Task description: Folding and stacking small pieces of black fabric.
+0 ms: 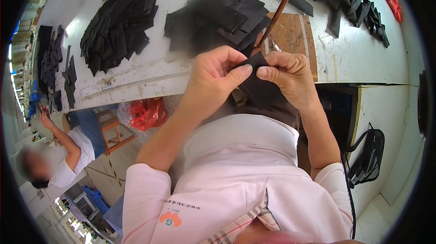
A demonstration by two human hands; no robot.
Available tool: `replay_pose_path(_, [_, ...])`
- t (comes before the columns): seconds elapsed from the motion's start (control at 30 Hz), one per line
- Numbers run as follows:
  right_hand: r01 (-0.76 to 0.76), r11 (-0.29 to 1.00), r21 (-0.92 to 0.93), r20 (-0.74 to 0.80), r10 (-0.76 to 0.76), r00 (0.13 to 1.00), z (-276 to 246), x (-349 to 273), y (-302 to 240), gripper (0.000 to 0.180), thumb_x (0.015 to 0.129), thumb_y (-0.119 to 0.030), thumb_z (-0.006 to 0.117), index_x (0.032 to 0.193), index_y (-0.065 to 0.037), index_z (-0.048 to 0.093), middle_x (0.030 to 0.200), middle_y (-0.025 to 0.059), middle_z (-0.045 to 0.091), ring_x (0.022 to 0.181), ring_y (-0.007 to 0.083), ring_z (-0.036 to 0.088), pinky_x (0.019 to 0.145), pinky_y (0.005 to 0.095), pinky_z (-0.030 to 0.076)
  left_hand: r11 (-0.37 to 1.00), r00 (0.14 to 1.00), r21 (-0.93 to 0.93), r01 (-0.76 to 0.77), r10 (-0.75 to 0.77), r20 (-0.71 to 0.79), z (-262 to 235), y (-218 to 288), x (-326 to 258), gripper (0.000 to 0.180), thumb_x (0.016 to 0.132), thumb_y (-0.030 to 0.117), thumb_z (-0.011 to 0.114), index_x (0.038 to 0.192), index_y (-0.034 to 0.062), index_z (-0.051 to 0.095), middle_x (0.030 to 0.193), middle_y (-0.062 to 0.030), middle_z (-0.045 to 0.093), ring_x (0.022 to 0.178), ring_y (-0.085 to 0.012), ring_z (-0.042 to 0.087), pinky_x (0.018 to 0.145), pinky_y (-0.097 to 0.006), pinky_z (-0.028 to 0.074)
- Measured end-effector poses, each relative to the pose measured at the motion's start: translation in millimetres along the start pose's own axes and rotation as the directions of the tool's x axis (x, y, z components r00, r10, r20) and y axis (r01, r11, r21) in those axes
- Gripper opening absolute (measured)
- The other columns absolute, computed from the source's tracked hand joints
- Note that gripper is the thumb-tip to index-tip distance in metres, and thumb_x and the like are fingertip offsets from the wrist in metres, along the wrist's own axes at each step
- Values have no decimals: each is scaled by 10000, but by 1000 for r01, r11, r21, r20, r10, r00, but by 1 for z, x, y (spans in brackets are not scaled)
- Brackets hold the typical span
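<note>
Left hand point(217, 70) and right hand point(290, 75) pinch a flat black cloth piece point(262, 88); black cloth heap point(218, 14) at eleven o'clock.

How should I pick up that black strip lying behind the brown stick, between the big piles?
Probably pinch the strip by its right end, coming from the right with the right hand, which now holds the black cloth. It looks long and flat, its right end is uncovered, and the brown stick crosses its left part in this view.
</note>
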State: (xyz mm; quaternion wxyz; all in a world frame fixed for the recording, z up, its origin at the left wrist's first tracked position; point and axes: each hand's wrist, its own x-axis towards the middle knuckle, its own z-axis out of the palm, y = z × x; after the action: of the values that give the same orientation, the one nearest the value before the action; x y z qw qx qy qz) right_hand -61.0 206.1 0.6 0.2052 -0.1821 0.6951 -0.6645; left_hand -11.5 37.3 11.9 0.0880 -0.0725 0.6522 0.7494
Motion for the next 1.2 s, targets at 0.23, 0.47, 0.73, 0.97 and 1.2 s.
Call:
replay_pose_path(0.23, [148,964,-223,202,-103,974,-10,4,-12,143,712,-77,662,715,33,571,557,65,472,521,125,437,494,251,362,974,965,-106,201,-178,194,-18,17,9,171,841,106,526,930,-27,583,781,-21,581,688,-43,511,579,-167,404])
replay_pose_path(0.47, [215,938,-273,328,-119,937,-11,8,-14,141,681,-71,669,736,26,582,601,85,515,563,205,489,531,296,396,979,943,155,132,-172,284,-15,22,10,84,762,6,580,840,-20,598,686,15,555,583,-20,480,514,-149,382])
replay_pose_path(0.73, [221,921,-320,-180,-288,940,23,-6,-11,193,668,-72,688,818,2,592,731,74,534,632,164,510,539,254,406,921,895,291,-260,342,-285,26,-16,-1,88,692,-35,601,757,-1,551,632,-81,546,544,-100,521,487,-246,419])
replay_pose_path(0.97, [177,841,-510,-194,-314,929,26,-5,-6,97,728,-33,641,801,17,604,671,50,538,584,106,503,523,210,400,613,645,718,-329,702,-304,34,-24,4,114,677,-53,576,762,17,546,698,-126,557,590,-293,557,508,-335,444])
replay_pose_path(1.2, [167,947,-274,-272,-243,931,27,-7,-5,179,737,-85,669,842,35,587,697,35,525,603,72,491,493,200,386,779,712,468,-418,601,-364,34,-19,3,114,694,-67,598,780,4,577,693,-75,578,562,-129,569,477,-237,440])
